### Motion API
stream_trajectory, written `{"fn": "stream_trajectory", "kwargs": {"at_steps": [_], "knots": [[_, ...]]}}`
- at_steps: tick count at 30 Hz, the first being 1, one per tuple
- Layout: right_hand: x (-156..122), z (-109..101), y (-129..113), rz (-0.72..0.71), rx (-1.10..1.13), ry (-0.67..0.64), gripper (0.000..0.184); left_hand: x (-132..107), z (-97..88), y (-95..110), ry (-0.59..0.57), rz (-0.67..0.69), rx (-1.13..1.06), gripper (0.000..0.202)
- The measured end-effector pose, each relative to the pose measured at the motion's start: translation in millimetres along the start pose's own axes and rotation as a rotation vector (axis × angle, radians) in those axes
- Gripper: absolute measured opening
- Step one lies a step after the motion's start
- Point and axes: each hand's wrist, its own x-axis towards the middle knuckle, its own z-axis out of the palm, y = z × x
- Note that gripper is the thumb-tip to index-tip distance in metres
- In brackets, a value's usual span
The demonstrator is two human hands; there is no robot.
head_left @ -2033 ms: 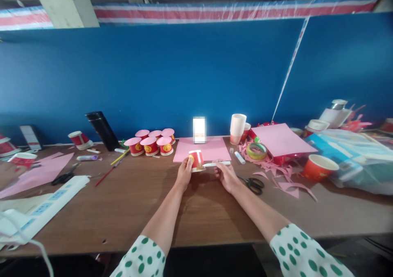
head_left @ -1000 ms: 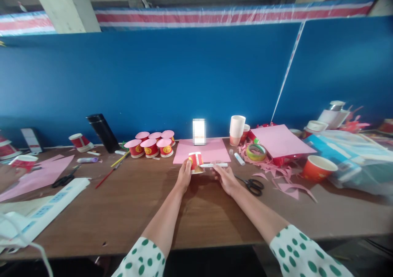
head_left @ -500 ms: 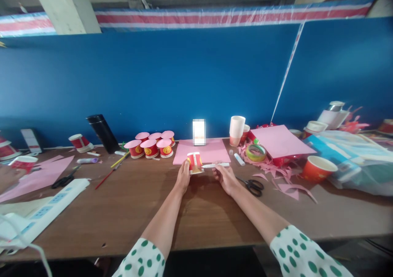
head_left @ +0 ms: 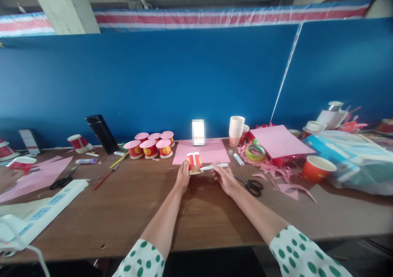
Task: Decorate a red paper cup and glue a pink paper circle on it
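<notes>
My left hand (head_left: 183, 175) grips a red and white paper cup (head_left: 194, 163) by its left side, just over the table. In my right hand (head_left: 224, 177) is a slim white marker-like pen (head_left: 215, 167), its tip pointing left at the cup's lower right edge. Whether the tip touches the cup I cannot tell. Behind the cup lies a stack of pink paper (head_left: 211, 151). Several red cups topped with pink paper discs (head_left: 149, 144) stand to the left. Black scissors (head_left: 253, 187) rest beside my right wrist, and a small white glue stick (head_left: 238, 159) lies behind that hand.
White stacked cups (head_left: 236, 127), a tape roll (head_left: 255, 152), pink scraps (head_left: 279, 172) and an orange cup (head_left: 318, 168) crowd the right. Leftward are a black flask (head_left: 100, 133), a paintbrush (head_left: 104, 179), a white power strip (head_left: 49, 211) and another person's hand (head_left: 9, 179) at a cup.
Little differs. The pen has dipped slightly at my right hand, staying near the cup's lower right edge. The view has shifted a touch.
</notes>
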Motion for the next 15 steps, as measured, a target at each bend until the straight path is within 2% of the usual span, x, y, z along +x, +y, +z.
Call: {"fn": "stream_trajectory", "kwargs": {"at_steps": [6, 15], "knots": [[1.9, -0.5, 2.0, -0.003, -0.017, 0.017, 0.029, -0.4, 0.7, 2.5, 0.008, -0.01, -0.002, 0.037], [-0.3, -0.3, -0.1, -0.003, -0.014, -0.011, 0.028, -2.2, 2.1, 4.8, -0.002, 0.003, -0.003, 0.041]]}}
